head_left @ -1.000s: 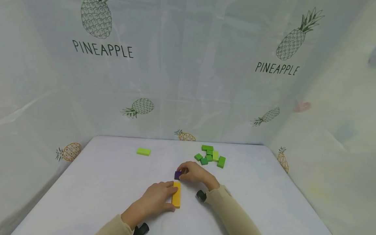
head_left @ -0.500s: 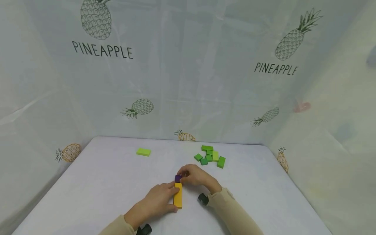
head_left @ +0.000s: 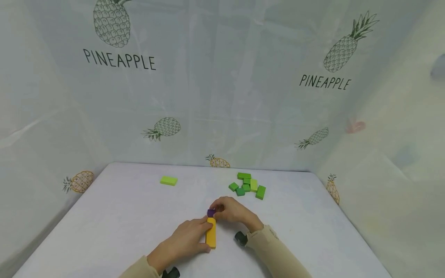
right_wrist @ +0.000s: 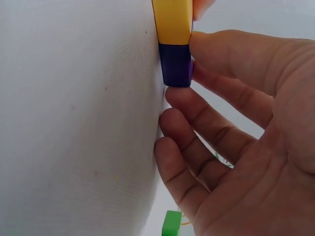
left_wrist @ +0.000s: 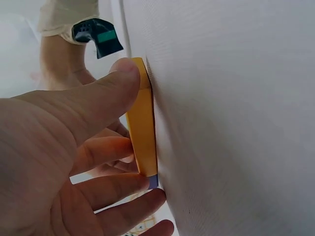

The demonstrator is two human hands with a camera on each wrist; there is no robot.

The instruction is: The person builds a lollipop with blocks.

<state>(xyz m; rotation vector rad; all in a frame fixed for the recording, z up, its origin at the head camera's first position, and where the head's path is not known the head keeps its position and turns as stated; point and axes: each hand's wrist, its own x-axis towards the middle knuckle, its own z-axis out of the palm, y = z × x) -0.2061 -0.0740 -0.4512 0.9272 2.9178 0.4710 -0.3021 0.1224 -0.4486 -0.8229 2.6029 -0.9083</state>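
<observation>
A long yellow block (head_left: 211, 238) lies lengthwise on the white table, pointing away from me. My left hand (head_left: 183, 238) holds it, the thumb at its near end and the fingers along its top and far end. Against its far end stands a small purple block (head_left: 211, 213), flush with it in the right wrist view, where the purple block (right_wrist: 175, 66) meets the yellow one (right_wrist: 173, 22). My right hand (head_left: 233, 211) pinches the purple block from the right between thumb and fingers. In the left wrist view the purple block (left_wrist: 153, 182) is mostly hidden behind the yellow one.
Several green blocks (head_left: 246, 188) lie in a loose cluster at the back, right of centre. One light green block (head_left: 168, 180) lies apart at the back left. A pineapple-print curtain (head_left: 222, 96) hangs behind the white table (head_left: 104, 227).
My right hand has drawn the purple block toward me until it sits against the yellow block's far end. My left hand has shifted the yellow block slightly to the right.
</observation>
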